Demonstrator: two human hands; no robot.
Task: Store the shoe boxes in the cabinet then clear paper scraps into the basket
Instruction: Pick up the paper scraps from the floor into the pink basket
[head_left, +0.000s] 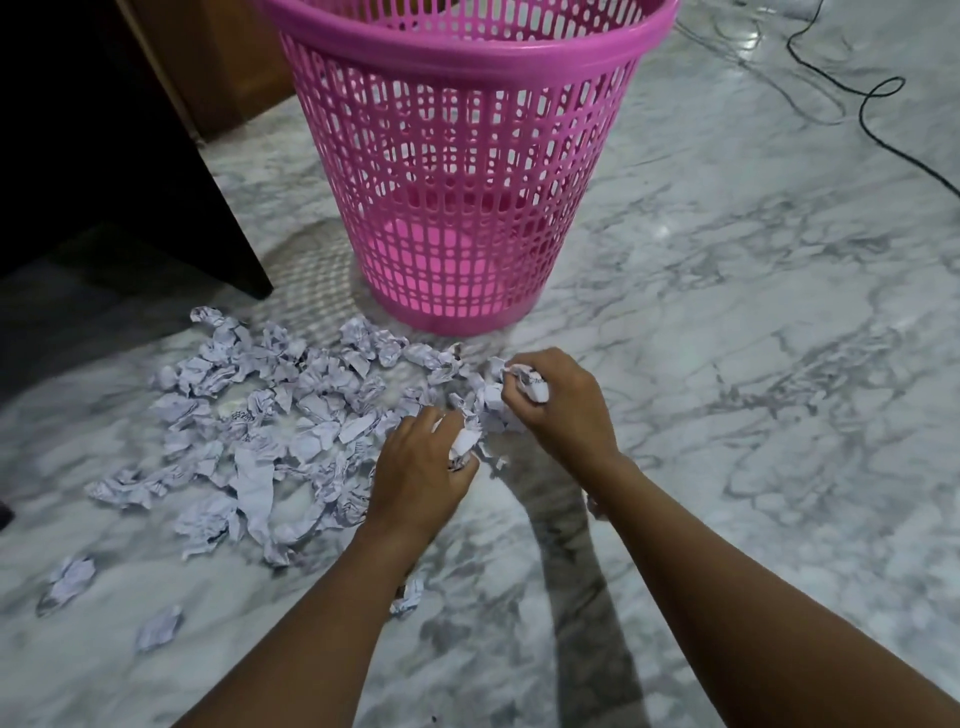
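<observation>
Since the pink basket (467, 156) is a light mesh tub standing on a glossy marble floor (727, 364), a forearm catching its rim during a drop could well slide or tip it. The pile of paper scraps (291, 415) lies on the floor just in front of the basket and spreads away to its left. It is loose and crumpled, so a hasty scoop would likely scatter it further. Both hands are at the pile's edge nearest the basket. The left hand (418, 473) has its fingers curled round a white wad (462, 441), and the right hand (563, 402), closer to the basket, pinches a printed ball (535, 387). Such small handfuls may shed bits on the lift. A few strays (67, 579) lie well apart from the basket and could be missed. The basket's top rim is cut off by the frame, so its inside is seen only through the mesh, where I can make out no paper. The dark furniture (104, 171) to its left is too shadowed to identify, no shoe boxes are in view, and one scrap (408, 600) is half hidden by the left forearm.
</observation>
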